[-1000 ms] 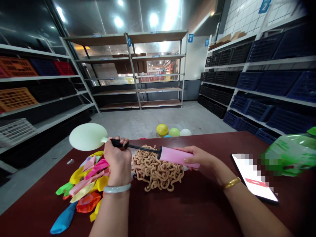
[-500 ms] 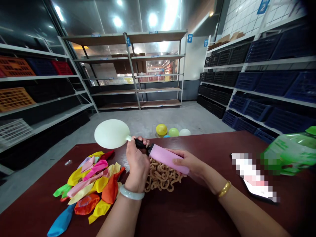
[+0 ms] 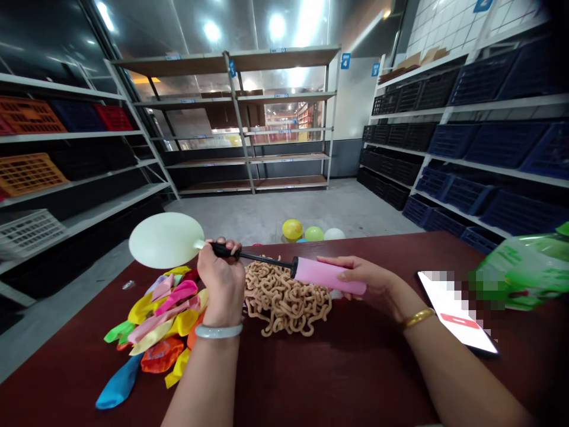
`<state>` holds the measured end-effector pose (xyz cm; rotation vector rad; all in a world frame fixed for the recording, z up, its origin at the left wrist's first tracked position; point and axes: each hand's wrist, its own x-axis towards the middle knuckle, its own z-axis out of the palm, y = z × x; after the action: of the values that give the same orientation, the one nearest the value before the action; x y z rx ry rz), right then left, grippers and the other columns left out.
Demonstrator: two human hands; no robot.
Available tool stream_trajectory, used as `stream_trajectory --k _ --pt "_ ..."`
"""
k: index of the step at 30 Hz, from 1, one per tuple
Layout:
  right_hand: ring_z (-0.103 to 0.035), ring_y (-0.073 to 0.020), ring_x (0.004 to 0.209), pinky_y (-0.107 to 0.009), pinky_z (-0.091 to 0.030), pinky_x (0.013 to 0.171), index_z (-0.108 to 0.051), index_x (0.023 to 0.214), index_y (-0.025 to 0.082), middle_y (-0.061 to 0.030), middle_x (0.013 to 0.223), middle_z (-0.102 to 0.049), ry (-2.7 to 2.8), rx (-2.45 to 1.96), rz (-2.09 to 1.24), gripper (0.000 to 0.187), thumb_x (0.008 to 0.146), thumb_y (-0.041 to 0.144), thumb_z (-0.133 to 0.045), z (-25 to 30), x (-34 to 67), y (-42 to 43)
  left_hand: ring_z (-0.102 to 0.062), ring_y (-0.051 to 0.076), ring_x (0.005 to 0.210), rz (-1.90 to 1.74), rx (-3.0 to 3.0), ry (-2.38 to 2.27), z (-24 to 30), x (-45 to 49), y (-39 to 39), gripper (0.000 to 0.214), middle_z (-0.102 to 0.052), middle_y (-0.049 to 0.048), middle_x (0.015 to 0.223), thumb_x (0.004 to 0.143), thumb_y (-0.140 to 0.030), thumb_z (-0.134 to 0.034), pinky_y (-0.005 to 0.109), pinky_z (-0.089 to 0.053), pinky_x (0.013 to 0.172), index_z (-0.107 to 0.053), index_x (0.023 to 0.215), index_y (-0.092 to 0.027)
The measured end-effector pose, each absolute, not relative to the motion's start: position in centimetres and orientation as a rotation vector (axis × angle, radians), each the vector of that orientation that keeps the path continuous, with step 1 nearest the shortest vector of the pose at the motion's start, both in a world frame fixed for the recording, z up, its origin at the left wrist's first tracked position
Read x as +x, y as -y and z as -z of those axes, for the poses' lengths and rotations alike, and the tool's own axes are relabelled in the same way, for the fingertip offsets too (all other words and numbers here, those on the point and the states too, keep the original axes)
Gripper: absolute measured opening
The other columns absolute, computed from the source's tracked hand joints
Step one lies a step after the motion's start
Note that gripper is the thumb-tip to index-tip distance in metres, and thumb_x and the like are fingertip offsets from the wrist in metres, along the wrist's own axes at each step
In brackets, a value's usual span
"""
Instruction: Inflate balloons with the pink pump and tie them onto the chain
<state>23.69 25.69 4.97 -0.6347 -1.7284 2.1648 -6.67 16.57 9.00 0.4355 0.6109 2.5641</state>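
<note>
My left hand is closed round the black handle end of a balloon pump, and the neck of a pale, inflated balloon sits at that end, by my thumb. My right hand grips the pump's pink barrel. Between barrel and handle a thin black rod shows, pulled well out. Under the pump lies a tangled heap of tan, curly strands. Left of my left wrist, a pile of flat, uninflated balloons in many colours is spread out.
A phone with a lit screen lies on the dark red table at right, beside a green bottle. Several inflated balloons rest on the floor past the table. Shelves with crates stand along both sides.
My left hand has moved left with the handle and balloon, while my right hand has shifted slightly right with the barrel. The rod between them has come out, and more of the tan heap shows.
</note>
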Motion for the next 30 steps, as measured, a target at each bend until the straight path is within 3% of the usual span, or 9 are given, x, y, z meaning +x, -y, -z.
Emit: stream_trajectory --k 9,15,20,26,30 --pt "-0.058 -0.0095 0.061 -0.021 -0.047 0.050 -0.046 0.147 0.030 -0.0060 0.109 -0.070 1.710 -0.628 -2.003 0.075 0.078 0.035 -0.076 -4.5 18.9 -22.9 -0.048 0.009 0.055 -2.258 0.378 -0.607 -6.8 -0.6 -18.8 0.014 -0.049 -0.0028 0.069 0.078 -0.015 -0.058 0.022 -0.039 0.054 -0.046 0.084 -0.020" --pt "-0.055 -0.0091 0.054 -0.020 -0.044 0.045 -0.043 0.149 0.027 -0.0043 0.090 -0.070 1.753 -0.575 -2.134 0.074 0.082 0.039 -0.073 -5.1 20.6 -23.5 -0.049 0.009 0.054 -2.388 0.372 -0.670 -8.0 -6.0 -17.7 0.013 -0.049 -0.0029 0.067 0.077 -0.012 -0.056 0.021 -0.039 0.054 -0.046 0.081 -0.019" --pt "-0.055 -0.0081 0.050 -0.018 -0.040 0.040 -0.051 0.144 0.025 -0.0048 0.087 -0.070 1.763 -0.599 -2.143 0.065 0.083 0.036 -0.071 -5.3 23.5 -25.7 -0.048 0.009 0.053 -2.512 0.327 -0.700 -8.7 -9.1 -17.0 0.013 -0.047 -0.0035 0.065 0.077 -0.010 -0.053 0.021 -0.038 0.053 -0.044 0.079 -0.019" --pt "-0.056 -0.0085 0.046 -0.018 -0.041 0.037 -0.049 0.145 0.026 -0.0045 0.085 -0.072 1.780 -0.586 -2.135 0.068 0.081 0.033 -0.071 -5.0 23.1 -26.1 -0.050 0.009 0.057 -2.435 0.398 -0.629 -7.9 -4.6 -18.0 0.012 -0.049 -0.0025 0.068 0.079 -0.015 -0.056 0.022 -0.040 0.055 -0.045 0.082 -0.019" --pt "-0.056 -0.0078 0.051 -0.018 -0.044 0.040 -0.051 0.144 0.027 -0.0061 0.097 -0.072 1.711 -0.560 -2.069 0.064 0.083 0.035 -0.071 -4.9 20.6 -24.0 -0.050 0.010 0.057 -2.303 0.395 -0.610 -7.2 -0.8 -18.5 0.011 -0.051 -0.0018 0.070 0.080 -0.014 -0.056 0.022 -0.040 0.056 -0.047 0.084 -0.019"
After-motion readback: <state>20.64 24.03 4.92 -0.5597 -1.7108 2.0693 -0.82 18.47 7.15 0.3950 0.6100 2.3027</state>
